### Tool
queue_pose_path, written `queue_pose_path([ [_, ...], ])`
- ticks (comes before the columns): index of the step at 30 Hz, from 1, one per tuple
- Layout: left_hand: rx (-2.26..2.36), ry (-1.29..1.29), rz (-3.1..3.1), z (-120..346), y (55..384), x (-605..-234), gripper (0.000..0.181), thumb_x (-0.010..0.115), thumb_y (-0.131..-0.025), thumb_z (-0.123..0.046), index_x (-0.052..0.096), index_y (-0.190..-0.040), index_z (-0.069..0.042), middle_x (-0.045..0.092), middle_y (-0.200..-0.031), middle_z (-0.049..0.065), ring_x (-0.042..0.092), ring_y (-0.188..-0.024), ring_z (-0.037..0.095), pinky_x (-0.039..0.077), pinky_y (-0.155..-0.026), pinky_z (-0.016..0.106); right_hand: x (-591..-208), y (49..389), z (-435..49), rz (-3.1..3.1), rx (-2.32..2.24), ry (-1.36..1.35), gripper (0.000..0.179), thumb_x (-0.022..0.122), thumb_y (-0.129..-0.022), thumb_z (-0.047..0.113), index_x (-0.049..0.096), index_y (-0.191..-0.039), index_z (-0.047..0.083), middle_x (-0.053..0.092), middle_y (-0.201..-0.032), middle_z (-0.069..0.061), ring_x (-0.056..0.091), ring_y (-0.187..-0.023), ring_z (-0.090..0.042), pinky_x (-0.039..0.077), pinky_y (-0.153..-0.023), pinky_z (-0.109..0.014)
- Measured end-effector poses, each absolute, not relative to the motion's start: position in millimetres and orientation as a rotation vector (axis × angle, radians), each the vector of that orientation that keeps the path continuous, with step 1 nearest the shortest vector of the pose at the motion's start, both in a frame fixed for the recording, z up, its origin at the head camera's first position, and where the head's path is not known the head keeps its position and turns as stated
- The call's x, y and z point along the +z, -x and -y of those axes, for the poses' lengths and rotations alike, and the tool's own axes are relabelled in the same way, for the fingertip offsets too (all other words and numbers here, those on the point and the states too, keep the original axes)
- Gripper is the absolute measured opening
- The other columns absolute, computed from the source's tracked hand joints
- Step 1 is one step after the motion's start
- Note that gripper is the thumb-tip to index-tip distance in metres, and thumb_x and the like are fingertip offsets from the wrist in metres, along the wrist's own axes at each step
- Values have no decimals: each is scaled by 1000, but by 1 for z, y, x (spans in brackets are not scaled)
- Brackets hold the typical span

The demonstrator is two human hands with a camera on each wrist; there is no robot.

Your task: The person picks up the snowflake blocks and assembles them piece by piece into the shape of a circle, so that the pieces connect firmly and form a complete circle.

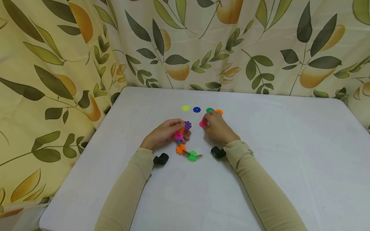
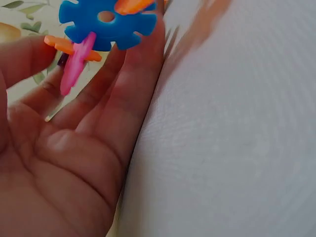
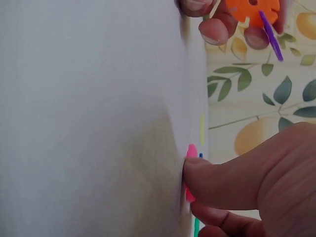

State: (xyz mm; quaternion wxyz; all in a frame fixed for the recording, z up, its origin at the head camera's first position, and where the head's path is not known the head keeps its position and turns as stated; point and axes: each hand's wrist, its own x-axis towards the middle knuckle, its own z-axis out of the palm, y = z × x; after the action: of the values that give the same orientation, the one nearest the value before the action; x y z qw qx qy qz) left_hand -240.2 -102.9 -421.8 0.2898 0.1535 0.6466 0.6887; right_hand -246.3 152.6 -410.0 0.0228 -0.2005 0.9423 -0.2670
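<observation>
My left hand (image 1: 165, 133) holds a chain of interlocking snowflake discs by its upper end, thumb and fingertips at an orange disc (image 3: 249, 9). A purple disc (image 1: 188, 125) tops the chain; below come a pink disc (image 1: 178, 136), a blue disc (image 2: 111, 22), another orange disc (image 1: 180, 149) and a green disc (image 1: 192, 156) with a whitish piece (image 1: 199, 155) slotted into it. To the right, my right hand (image 1: 220, 129) pinches a separate pink disc (image 3: 191, 150) between thumb and fingers, close to the tabletop.
Beyond the hands, a yellow disc (image 1: 186, 108), a dark blue disc (image 1: 197, 109), a green disc (image 1: 209, 110) and an orange disc (image 1: 219, 111) lie in a row on the white table (image 1: 289, 154). A leaf-and-fruit patterned curtain (image 1: 202, 73) hangs along the back and left.
</observation>
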Motion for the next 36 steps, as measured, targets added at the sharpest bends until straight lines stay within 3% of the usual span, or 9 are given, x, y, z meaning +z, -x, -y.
queue_pose_path([
  [8, 1873, -405, -1734, 101, 241, -424, 19, 49, -115, -10, 63, -116, 3, 75, -103, 19, 75, -87, 26, 62, -88, 37, -410, 250, -158, -2863, -985, 580, 22, 68, -98, -6, 55, -116, -5, 62, -99, -19, 58, -93, -34, 52, -84, -45],
  [14, 1859, -388, -1766, 101, 241, -424, 18, 51, -114, -12, 61, -117, 3, 77, -105, 20, 77, -89, 25, 61, -91, 38, -407, 246, -163, -2839, -1067, 569, 21, 65, -98, -6, 62, -119, -5, 67, -101, -18, 61, -93, -34, 55, -86, -46],
  [21, 1861, -363, -1774, 102, 242, -425, 18, 50, -114, -10, 61, -117, 4, 76, -105, 21, 75, -89, 25, 62, -89, 37, -403, 243, -163, -2826, -1163, 670, 6, 71, -98, -4, 75, -101, 0, 70, -92, -10, 60, -87, -28, 53, -81, -41],
  [36, 1846, -358, -1792, 102, 243, -428, 20, 54, -113, -10, 63, -118, 6, 73, -107, 21, 72, -90, 27, 61, -88, 34, -396, 234, -151, -2714, -1244, 733, 9, 74, -99, -1, 80, -105, 1, 74, -90, -7, 62, -77, -22, 54, -71, -33],
])
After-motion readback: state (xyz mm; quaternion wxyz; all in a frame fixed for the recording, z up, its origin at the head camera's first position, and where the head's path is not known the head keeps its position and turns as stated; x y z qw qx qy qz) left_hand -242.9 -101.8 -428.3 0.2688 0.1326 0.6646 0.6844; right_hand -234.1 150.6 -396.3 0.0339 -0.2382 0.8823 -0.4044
